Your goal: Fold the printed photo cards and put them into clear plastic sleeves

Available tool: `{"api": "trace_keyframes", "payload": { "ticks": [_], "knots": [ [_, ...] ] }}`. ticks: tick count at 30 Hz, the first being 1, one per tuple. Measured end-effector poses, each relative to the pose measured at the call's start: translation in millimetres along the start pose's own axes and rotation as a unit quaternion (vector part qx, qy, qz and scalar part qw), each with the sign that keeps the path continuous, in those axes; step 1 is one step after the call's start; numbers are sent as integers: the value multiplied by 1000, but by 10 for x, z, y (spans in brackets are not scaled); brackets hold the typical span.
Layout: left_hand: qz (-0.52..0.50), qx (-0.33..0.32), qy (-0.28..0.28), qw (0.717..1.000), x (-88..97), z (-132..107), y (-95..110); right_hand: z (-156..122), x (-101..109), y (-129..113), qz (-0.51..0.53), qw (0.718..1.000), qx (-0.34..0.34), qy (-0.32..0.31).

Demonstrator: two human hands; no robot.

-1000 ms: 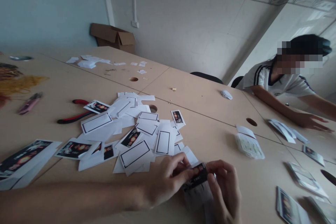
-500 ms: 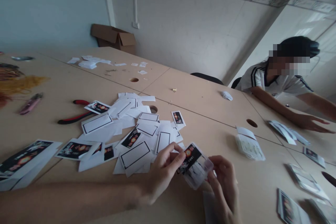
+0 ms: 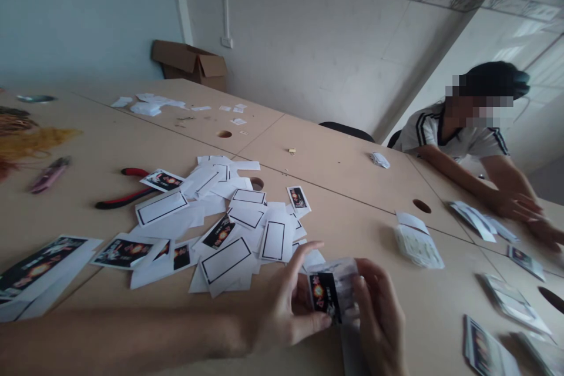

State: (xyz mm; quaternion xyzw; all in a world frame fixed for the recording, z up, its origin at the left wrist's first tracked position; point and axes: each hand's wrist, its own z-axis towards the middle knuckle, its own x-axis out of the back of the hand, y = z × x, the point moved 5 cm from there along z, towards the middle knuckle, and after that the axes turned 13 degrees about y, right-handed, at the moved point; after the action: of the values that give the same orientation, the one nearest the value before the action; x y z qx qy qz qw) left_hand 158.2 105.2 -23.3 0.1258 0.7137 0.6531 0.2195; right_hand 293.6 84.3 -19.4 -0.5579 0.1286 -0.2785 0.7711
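My left hand (image 3: 286, 299) and my right hand (image 3: 379, 317) meet just above the near edge of the table. Between them they hold a small printed card (image 3: 324, 294) with a dark picture, partly inside a clear plastic sleeve (image 3: 346, 282). The left thumb presses on the card's lower edge and the left fingers curl behind it. Fingers of the right hand pinch the sleeve's right side. Just beyond my hands lies a loose pile of white cards (image 3: 229, 217), some with black frames, some with the picture side up.
Red-handled pliers (image 3: 126, 191) and a pink cutter (image 3: 48, 173) lie at the left. Stacks of sleeved cards (image 3: 416, 241) sit to the right. A person in a white shirt (image 3: 458, 135) handles cards at the far right. A cardboard box (image 3: 191, 61) stands by the wall.
The card and sleeve have turned from tilted flat to nearly upright between my hands, and dropped slightly. The other person's hands have moved together over their cards.
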Motion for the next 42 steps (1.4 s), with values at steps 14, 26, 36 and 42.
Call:
{"api": "trace_keyframes", "payload": {
  "ticks": [14, 26, 36, 42],
  "knots": [
    [48, -21, 121, 991, 124, 62, -25, -97, -126, 110, -79, 977, 132, -147],
    [121, -2, 131, 984, 146, 19, 16, -141, -95, -26, -63, 988, 123, -70],
    [93, -43, 125, 987, 146, 94, -91, -105, -105, 84, 46, 994, 32, -89],
    [164, -25, 168, 972, 209, 61, -132, -92, -90, 40, 27, 995, 37, -93]
  ]
}}
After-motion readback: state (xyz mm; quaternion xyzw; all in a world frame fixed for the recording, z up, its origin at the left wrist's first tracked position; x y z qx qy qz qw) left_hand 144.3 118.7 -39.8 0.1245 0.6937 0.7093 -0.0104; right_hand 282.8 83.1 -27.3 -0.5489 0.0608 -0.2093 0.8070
